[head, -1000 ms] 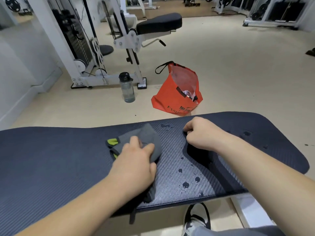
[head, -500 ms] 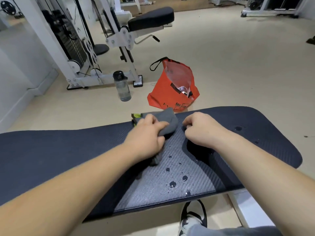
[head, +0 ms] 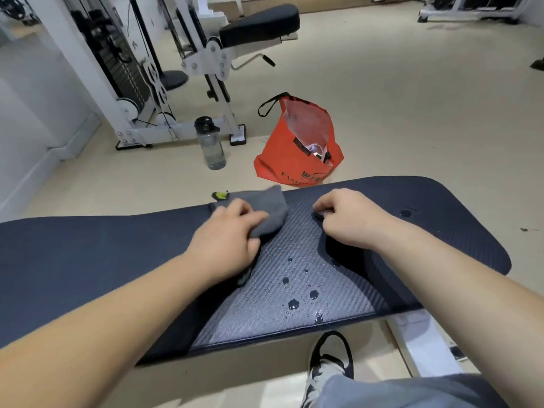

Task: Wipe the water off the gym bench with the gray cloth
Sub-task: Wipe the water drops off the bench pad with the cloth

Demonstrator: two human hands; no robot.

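Observation:
A dark padded gym bench (head: 88, 260) runs across the view in front of me. My left hand (head: 226, 240) grips the gray cloth (head: 265, 212) and presses it on the bench near the far edge; a green tag on the cloth sticks out past that edge. My right hand (head: 350, 220) rests as a fist on the bench to the right of the cloth, holding nothing that I can see. Several water drops (head: 297, 298) sit on the pad near the front edge, and one more drop (head: 405, 213) lies farther right.
An orange bag (head: 297, 154) and a water bottle (head: 210, 145) stand on the floor beyond the bench. A white weight machine (head: 164, 83) with a black seat is behind them. My shoe (head: 329, 363) and the bench's white frame (head: 424, 346) are below the front edge.
My left hand has slid the cloth from the middle left of the pad up to the far edge. The drops near that edge are gone. My right hand stayed put.

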